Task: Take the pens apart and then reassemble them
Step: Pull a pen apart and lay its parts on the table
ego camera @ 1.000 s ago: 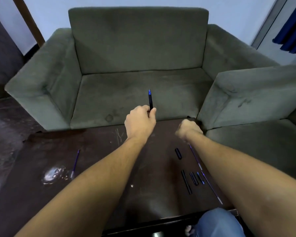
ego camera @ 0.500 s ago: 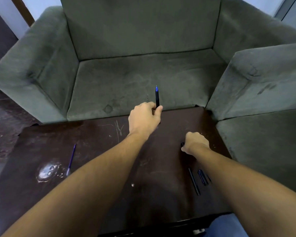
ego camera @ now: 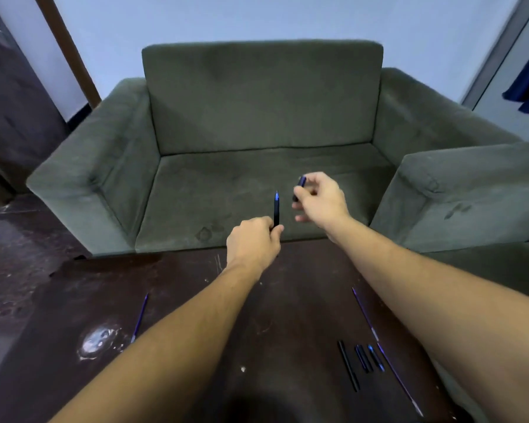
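My left hand [ego camera: 254, 244] grips a black pen barrel with a blue tip [ego camera: 276, 209], held upright above the table's far edge. Just right of it and slightly higher, my right hand [ego camera: 319, 198] pinches a short dark pen cap with a blue end [ego camera: 300, 186]. On the dark table [ego camera: 196, 315] at the near right lie a long black barrel [ego camera: 348, 365], two short dark pieces [ego camera: 368, 357] and two thin purple refills [ego camera: 365, 312]. Another purple refill [ego camera: 139, 317] lies at the left.
A grey-green sofa [ego camera: 257, 117] stands right behind the table, and a second sofa's arm [ego camera: 471, 190] is at the right. A shiny wet patch [ego camera: 100, 341] marks the table near the left refill. A dark cabinet stands at the far left.
My right hand has risen from the table's right side with the pen cap and come up beside the barrel's tip. The cap's spot on the table is bare. My view tilted upward.
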